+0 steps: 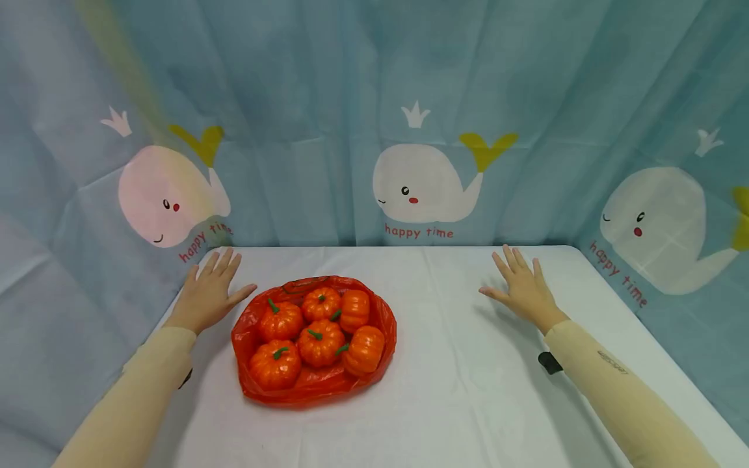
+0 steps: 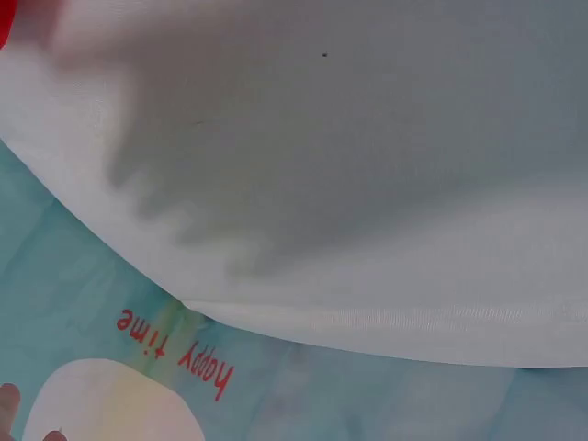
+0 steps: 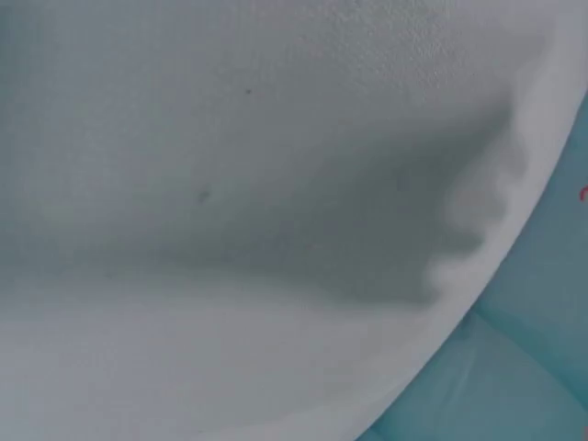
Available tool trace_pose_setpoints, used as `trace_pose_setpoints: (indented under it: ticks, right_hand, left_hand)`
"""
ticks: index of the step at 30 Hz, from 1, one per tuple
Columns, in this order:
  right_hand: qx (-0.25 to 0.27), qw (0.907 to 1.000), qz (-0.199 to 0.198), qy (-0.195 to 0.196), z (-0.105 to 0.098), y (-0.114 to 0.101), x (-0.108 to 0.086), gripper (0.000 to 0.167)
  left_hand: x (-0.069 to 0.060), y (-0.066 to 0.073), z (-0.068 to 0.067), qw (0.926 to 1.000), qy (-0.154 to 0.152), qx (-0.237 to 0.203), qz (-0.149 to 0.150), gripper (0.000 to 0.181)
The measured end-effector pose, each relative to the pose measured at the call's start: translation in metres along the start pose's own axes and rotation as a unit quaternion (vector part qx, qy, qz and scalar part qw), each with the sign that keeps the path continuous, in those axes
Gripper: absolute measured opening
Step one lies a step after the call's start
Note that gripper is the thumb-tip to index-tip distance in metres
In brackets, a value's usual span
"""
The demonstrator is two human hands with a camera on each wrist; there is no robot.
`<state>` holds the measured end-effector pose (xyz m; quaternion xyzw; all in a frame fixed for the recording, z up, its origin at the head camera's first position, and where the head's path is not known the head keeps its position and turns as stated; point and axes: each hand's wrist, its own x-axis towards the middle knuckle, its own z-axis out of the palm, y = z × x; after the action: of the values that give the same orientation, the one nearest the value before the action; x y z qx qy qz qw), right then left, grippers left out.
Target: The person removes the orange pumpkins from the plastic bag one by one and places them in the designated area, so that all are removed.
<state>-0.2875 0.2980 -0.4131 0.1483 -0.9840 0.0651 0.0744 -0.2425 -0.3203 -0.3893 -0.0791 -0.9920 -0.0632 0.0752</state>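
Several small orange pumpkins (image 1: 320, 342) with green stems lie in a red plastic bag (image 1: 316, 395) whose mouth is spread wide, left of the table's middle. My left hand (image 1: 206, 296), fingers spread and straight, is held just left of the bag and holds nothing. Well to the right of the bag, my right hand (image 1: 523, 289) is held over the table with its fingers spread, also holding nothing. The left wrist view has fingertips (image 2: 9, 404) at its lower left corner and a red edge at the upper left. The right wrist view shows a hand's shadow on white cloth.
A white cloth covers the table (image 1: 445, 364). Behind it and at both sides hangs a blue-green curtain (image 1: 304, 195) printed with whales and "happy time". A small black object (image 1: 550, 363) shows beneath the right sleeve.
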Motion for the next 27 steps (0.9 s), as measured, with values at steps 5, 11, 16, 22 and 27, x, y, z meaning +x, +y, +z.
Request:
trace_pose_setpoints:
  ticks: [5, 11, 16, 22, 27]
  right_hand:
    - [-0.011, 0.9996, -0.026, -0.007, 0.001, -0.008, 0.003, 0.094]
    - [0.022, 0.9991, -0.037, -0.003, 0.004, -0.022, 0.005, 0.094]
    - [0.048, 0.9978, -0.044, -0.01, 0.005, -0.034, 0.003, 0.095]
    - [0.055, 0.9972, -0.05, -0.007, 0.005, -0.043, 0.0, 0.095]
    - [0.047, 0.997, -0.061, -0.002, 0.009, -0.048, -0.003, 0.095]
  left_hand:
    - [-0.002, 0.003, -0.003, 1.0, -0.002, -0.001, -0.001, 0.087]
    - [-0.008, 0.014, -0.007, 0.9998, -0.003, -0.012, 0.012, 0.086]
    - [-0.012, 0.017, -0.005, 0.9998, -0.004, -0.011, 0.018, 0.086]
    - [-0.017, 0.021, -0.006, 0.9995, -0.019, -0.021, 0.016, 0.087]
    - [-0.02, 0.025, -0.006, 0.9991, -0.016, -0.035, 0.019, 0.085]
